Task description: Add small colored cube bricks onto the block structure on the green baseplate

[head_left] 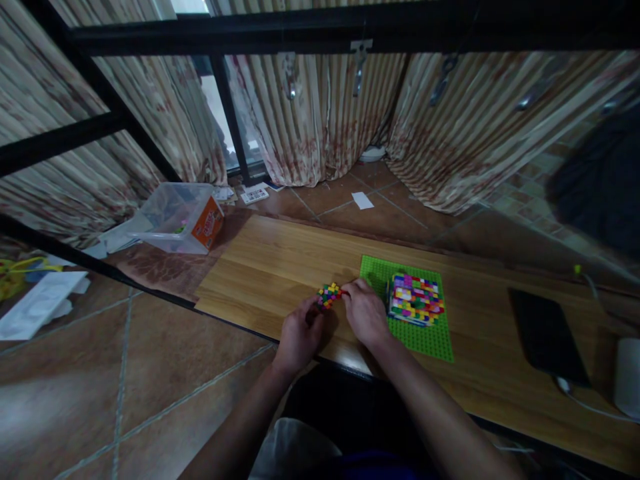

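Note:
A small cluster of colourful toy building bricks (329, 295) is held just over the wooden table. My left hand (301, 335) grips it from the lower left, thumb and fingers closed on its side. My right hand (366, 312) pinches at the cluster's right end, where a red brick (345, 293) shows by the fingertips. Right of that hand lies a green studded baseplate (425, 345), with a larger multicoloured block of stacked bricks (416, 300) standing on it. The undersides of both hands' fingers are partly hidden.
The long wooden table (270, 260) runs across in front of me. A black tablet (547, 337) with a white cable lies at right, near a white object (629, 377). On the floor are a clear plastic box (173, 219), a white foam tray (40, 305) and papers. Dark metal bars (320, 30) cross above.

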Demonstrator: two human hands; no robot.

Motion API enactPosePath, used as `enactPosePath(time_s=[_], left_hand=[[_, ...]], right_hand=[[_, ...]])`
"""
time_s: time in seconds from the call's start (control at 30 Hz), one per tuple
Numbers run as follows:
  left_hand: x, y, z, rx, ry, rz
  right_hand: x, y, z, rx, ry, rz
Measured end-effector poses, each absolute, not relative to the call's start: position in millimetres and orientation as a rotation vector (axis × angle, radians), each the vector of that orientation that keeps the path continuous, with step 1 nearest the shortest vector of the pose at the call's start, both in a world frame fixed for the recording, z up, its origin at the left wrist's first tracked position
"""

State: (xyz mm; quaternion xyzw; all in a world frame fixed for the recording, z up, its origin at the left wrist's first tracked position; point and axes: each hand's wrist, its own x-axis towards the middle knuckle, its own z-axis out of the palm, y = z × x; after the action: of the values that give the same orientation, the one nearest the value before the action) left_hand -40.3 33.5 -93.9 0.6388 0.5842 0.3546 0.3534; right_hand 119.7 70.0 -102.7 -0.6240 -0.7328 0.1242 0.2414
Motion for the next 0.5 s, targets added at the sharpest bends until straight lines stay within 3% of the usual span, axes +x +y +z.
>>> enactPosePath(time_s=[0.27,0.5], left_hand=[[-27.1,42.5,-92.4,1.822,1.628,0.902],[-32.4,36.2,-93.7,2.015,1.77,0.758]], right_hand=[[124.9,41.1,-90.7,-1.633,-1.841,0.439],[133.1,-5.4,-91.8,-1.638,-1.442,0.88]])
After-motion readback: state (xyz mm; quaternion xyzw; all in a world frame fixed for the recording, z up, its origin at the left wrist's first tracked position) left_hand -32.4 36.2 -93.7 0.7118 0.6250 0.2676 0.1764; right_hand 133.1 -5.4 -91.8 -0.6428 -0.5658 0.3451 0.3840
